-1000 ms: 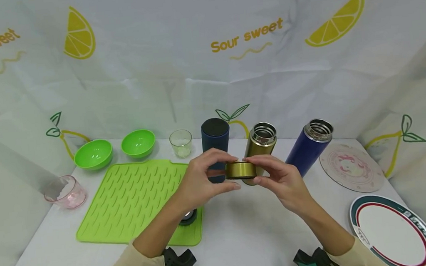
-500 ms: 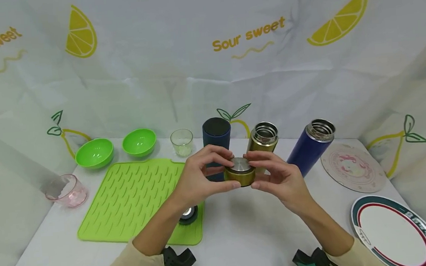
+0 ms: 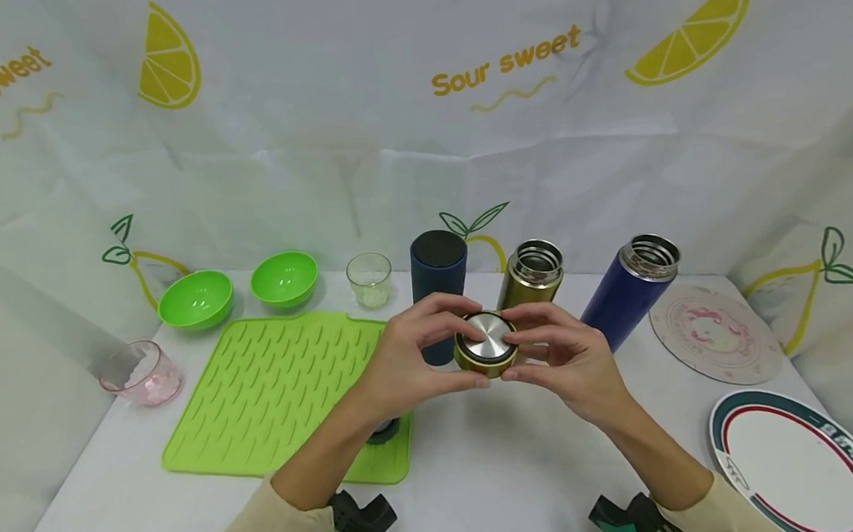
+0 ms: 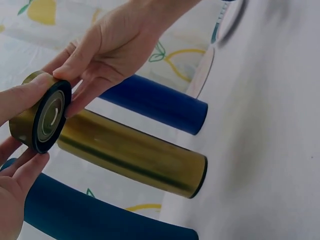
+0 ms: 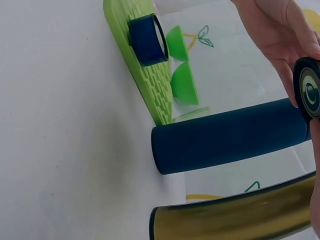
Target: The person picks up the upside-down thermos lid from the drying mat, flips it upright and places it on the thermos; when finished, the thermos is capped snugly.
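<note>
A gold bottle lid (image 3: pixel 489 346) with a brushed silver disc on one face is held in the air between both hands. My left hand (image 3: pixel 419 346) pinches its left side, thumb below and fingers above. On the opposite side my right hand (image 3: pixel 571 356) pinches it the same way. The left wrist view shows the lid's (image 4: pixel 51 116) other face, with a black rim around a round, shiny centre. Just behind the hands stands a gold bottle (image 3: pixel 534 278) with an uncovered steel mouth. A dark blue capped bottle (image 3: pixel 438 269) stands to its left, partly hidden by the left hand.
An uncovered blue bottle (image 3: pixel 627 292) stands at right, near a pink round mat (image 3: pixel 713 335) and a white plate (image 3: pixel 791 463). Leftward lie a green ridged mat (image 3: pixel 271 395) with a blue lid (image 5: pixel 145 42), two green bowls (image 3: pixel 196 301), a clear glass (image 3: pixel 370 280) and a pink glass (image 3: pixel 145 376).
Both hands have tipped the gold lid, turning its silver disc up toward the head camera. It was seen side-on before. The bottles have stayed in place.
</note>
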`<action>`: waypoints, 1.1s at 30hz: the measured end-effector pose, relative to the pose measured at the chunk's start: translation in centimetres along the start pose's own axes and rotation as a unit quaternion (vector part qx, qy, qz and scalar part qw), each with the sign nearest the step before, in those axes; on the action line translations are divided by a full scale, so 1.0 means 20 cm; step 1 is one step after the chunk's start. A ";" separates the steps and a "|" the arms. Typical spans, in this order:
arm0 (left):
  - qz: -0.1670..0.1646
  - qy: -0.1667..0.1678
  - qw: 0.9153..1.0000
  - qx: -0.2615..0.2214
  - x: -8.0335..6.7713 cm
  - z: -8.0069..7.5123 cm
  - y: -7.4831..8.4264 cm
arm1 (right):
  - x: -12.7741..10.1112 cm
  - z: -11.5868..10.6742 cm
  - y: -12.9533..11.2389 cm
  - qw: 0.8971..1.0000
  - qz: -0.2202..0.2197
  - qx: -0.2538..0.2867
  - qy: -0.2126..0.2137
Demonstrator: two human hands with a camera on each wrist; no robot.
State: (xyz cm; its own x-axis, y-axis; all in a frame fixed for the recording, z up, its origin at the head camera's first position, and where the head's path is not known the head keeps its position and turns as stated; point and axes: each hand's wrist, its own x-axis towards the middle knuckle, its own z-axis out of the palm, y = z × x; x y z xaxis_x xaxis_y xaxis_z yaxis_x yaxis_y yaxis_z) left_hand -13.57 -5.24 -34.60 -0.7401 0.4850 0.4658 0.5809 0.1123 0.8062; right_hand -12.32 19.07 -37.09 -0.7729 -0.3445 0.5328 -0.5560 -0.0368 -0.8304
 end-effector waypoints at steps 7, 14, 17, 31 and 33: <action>0.029 -0.012 0.999 0.044 0.00 0.01 -0.01 | -0.01 0.00 0.00 1.000 -0.002 0.000 -0.005; 0.018 -0.007 0.999 0.051 0.00 0.01 -0.02 | -0.01 0.01 0.01 1.000 -0.015 -0.021 -0.010; 0.015 0.002 0.999 0.046 0.00 0.01 -0.01 | -0.01 0.00 0.00 0.999 -0.023 -0.044 -0.013; -0.035 0.022 0.999 0.005 -0.05 -0.04 -0.01 | 0.10 -0.08 -0.01 0.975 -0.079 -0.036 0.203; -0.036 0.021 0.999 0.007 -0.05 -0.05 -0.01 | 0.11 -0.07 0.03 0.977 -0.041 -0.028 0.207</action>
State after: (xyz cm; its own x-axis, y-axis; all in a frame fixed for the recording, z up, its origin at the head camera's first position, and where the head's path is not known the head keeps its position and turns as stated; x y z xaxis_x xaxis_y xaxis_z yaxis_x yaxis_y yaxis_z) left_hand -13.17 -6.59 -34.86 -0.7934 0.4393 0.4213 0.5302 0.1587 0.8329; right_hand -14.80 19.59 -36.10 -0.7764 0.0668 0.6267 -0.6278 0.0062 -0.7784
